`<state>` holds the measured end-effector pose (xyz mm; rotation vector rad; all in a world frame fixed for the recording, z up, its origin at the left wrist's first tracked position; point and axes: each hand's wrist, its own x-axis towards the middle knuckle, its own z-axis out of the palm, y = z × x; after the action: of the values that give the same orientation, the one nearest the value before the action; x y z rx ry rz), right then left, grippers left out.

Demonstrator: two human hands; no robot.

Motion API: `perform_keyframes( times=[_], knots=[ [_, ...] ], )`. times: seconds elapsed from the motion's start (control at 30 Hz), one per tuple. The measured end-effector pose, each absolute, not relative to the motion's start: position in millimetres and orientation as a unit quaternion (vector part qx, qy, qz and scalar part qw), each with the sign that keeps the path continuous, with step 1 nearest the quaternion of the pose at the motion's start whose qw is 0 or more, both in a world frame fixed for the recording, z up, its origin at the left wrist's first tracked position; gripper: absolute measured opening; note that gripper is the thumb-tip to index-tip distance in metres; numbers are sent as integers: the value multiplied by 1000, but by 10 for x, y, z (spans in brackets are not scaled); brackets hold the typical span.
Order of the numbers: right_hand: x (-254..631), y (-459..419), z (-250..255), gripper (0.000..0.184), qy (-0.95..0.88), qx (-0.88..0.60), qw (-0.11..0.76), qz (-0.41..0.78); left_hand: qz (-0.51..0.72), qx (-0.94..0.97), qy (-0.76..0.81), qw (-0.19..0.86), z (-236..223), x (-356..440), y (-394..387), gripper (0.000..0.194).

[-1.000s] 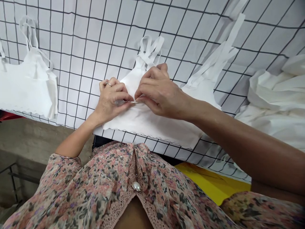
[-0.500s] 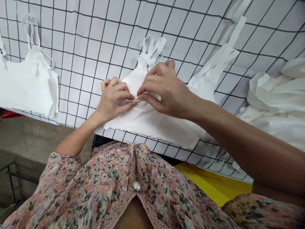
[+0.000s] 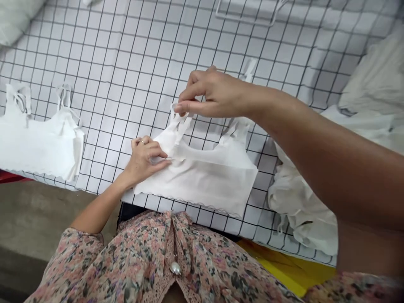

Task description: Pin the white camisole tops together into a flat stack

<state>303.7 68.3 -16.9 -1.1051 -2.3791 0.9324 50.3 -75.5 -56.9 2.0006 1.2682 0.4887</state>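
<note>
White grid-lined desk [image 3: 126, 54] fills most of the view, its black lines crossing under everything laid on it. At the far left, a red edge [image 3: 9, 176] shows beneath the desk, above a concrete floor [image 3: 34, 219]. A white crop top [image 3: 38, 145] with thin looped straps and a scalloped hem lies flat near that edge, well apart from the person's hands.

Near the middle lies a second white crop top [image 3: 202, 176], its hem towards the person's floral blouse [image 3: 135, 256]. The left hand [image 3: 145, 160], with a ring on one finger, rests on the top's left side. Its fingers [image 3: 158, 155] are curled together and clamped on the fabric, beside a thin metal glint [image 3: 168, 158] too small to name. The right hand [image 3: 214, 94] is raised over the top, its fingers [image 3: 189, 107] pinched together on a looped strap [image 3: 178, 120].

Further right, a crumpled heap of white fabric [image 3: 299, 206] lies on the desk, just beside the top. Below it, a yellow surface [image 3: 293, 269] shows past the desk's edge.
</note>
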Motion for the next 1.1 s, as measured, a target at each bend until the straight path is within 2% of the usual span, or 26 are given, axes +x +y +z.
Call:
perform_keyframes(
  times=[0.1,0.37,0.47,0.57,0.63,0.73,0.83,0.93,1.1],
  knots=[
    [2987,908,-105,39,-838,-385,129,365,198,769,491,357,-584,476,-753,22],
    [2858,960,-208,40,-810,-425,108,389,210,792,488,302,-663,467,-774,19],
    [2882,949,-227,33,-800,-440,102,394,193,793,508,276,-669,426,-738,28],
    [2942,673,-161,24,-786,-479,147,362,205,789,535,222,-615,361,-779,49],
    [2954,247,-107,38,-778,-513,186,312,231,794,536,171,-562,362,-903,55],
    [2853,-666,-144,62,-806,-506,212,221,220,836,479,154,-534,486,-1208,46],
    [2739,-1516,-418,80,-821,-522,162,166,149,865,449,168,-630,656,-1479,67],
    [2866,-1968,-753,94,-789,-594,98,126,118,848,494,149,-756,690,-1577,89],
    [3381,-2179,-936,103,-712,-690,82,96,118,823,540,126,-778,479,-1542,98]
  ],
)
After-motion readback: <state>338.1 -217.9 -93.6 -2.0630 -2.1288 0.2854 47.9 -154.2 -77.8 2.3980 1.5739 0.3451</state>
